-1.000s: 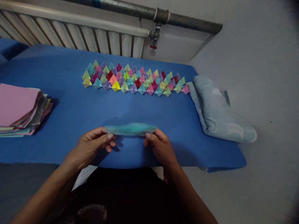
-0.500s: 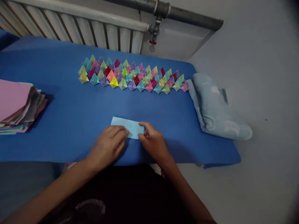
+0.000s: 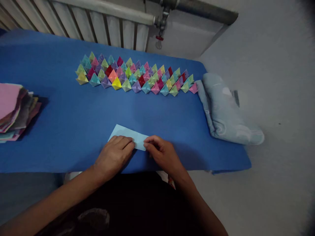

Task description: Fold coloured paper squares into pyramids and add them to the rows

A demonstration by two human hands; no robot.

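A light blue sheet of paper [image 3: 128, 131], folded into a long strip, lies on the blue-covered table near its front edge. My left hand [image 3: 114, 154] rests over the lower left part of the paper, its fingers lying on it and pointing right. With thumb and fingertips, my right hand [image 3: 161, 152] pinches the paper's right end. The paper's lower left portion is hidden under my left hand.
Several rows of small colourful folded paper shapes [image 3: 136, 86] stand toward the back. A stack of coloured paper [image 3: 14, 108] lies at the left. At the right edge is a folded light blue blanket [image 3: 221, 108]. A radiator [image 3: 98, 24] runs behind the blue table [image 3: 81, 118].
My left hand has settled lower on the paper, covering its lower left side. The paper is tilted a little more and has shifted slightly left. The view has moved slightly.
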